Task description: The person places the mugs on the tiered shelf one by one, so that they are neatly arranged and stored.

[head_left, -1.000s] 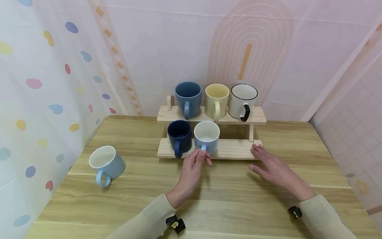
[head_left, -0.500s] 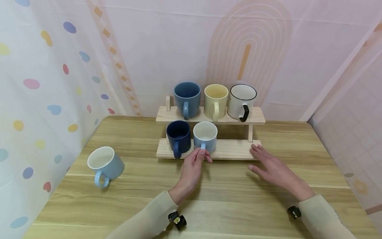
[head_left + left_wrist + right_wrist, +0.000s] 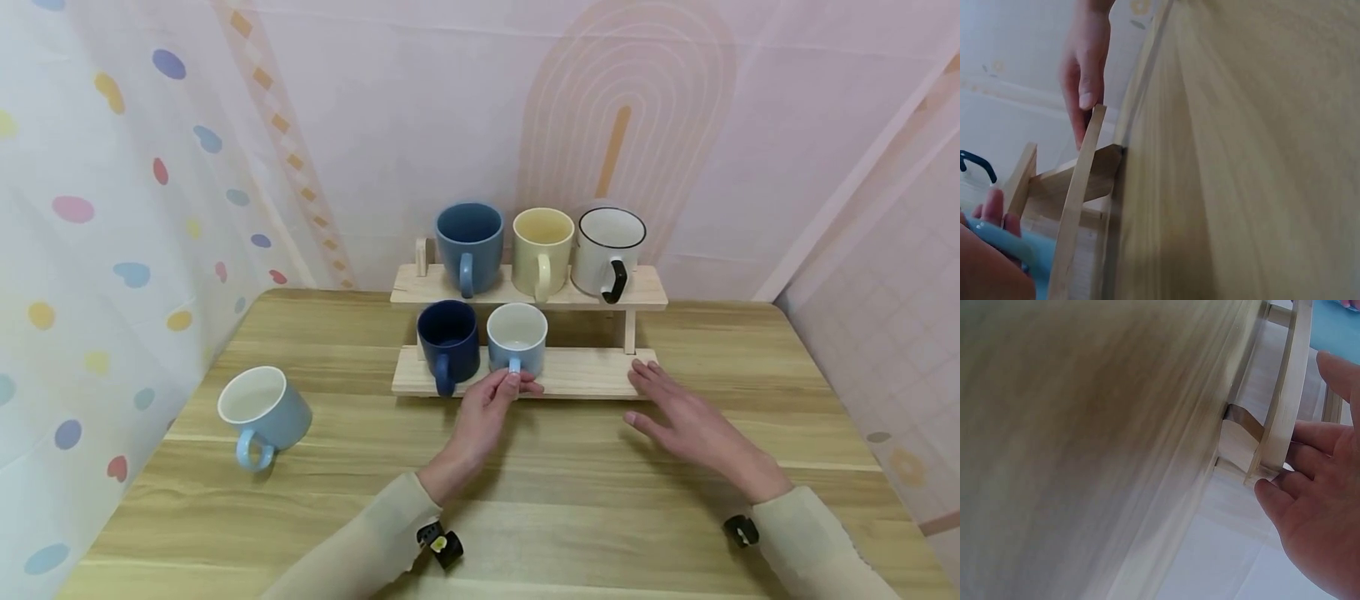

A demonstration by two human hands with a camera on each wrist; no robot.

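My left hand (image 3: 478, 414) pinches the handle of a light blue mug (image 3: 529, 360) with a white inside. That mug stands upright on the lower tier of a wooden two-tier rack (image 3: 592, 371), right of a navy mug (image 3: 450, 342). In the left wrist view the blue handle (image 3: 999, 240) runs between my thumb side and fingertips. My right hand (image 3: 693, 421) rests its fingers on the right end of the lower tier, thumb apart. From the right wrist, my right hand (image 3: 1329, 500) shows loosely bent fingers touching the board's end (image 3: 1279, 437).
On the upper tier stand a blue mug (image 3: 483, 258), a yellow mug (image 3: 528, 258) and a white mug (image 3: 592, 262) with black rim and handle. Another light blue mug (image 3: 288, 417) sits on the wooden table (image 3: 570, 517) at left. Patterned curtains (image 3: 420, 125) surround the table.
The pinched mug has settled very slightly on the lower tier. My left fingers beyond the handle now reach a little farther right. My right hand keeps its place.
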